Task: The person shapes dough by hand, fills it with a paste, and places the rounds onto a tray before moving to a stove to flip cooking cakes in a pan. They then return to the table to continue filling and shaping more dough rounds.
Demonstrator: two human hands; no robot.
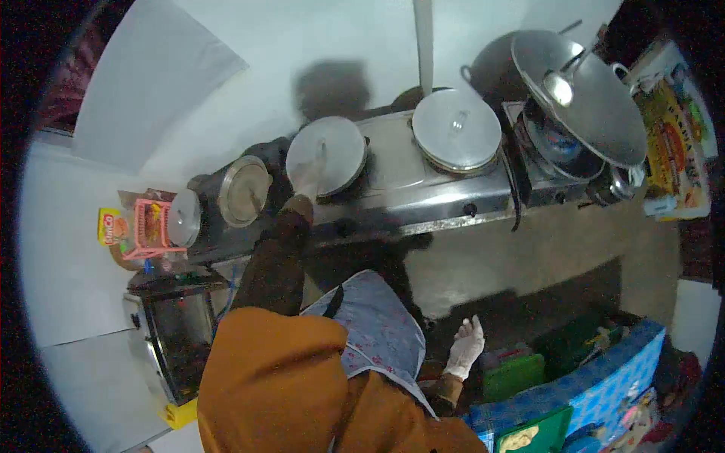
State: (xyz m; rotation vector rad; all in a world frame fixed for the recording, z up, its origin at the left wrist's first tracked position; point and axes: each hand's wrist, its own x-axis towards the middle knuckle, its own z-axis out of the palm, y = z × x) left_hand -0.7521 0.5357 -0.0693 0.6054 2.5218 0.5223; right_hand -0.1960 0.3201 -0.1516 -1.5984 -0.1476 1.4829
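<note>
My left hand point(308, 180), smeared by motion, reaches over the round metal lid point(326, 143) of a pot on the stove. Its fingers overlap the lid near the handle in the middle, and I cannot tell whether they grip it. A dark sleeve covers that forearm. Low on my other side, my right hand point(466, 347) hangs open, whitish as if dusted with powder, its fingers apart and nothing in it. To the right of the first pot, a second lidded pot point(456, 130) sits on the steel stove point(445, 202).
A large wok point(593, 94) with a ladle point(559, 88) leans tilted at the right. Another round pan point(245, 192) and a pink basket point(153, 230) stand left. A glass-fronted oven point(180, 340) is lower left. A blue-covered table point(604, 381) holds green boards point(513, 376).
</note>
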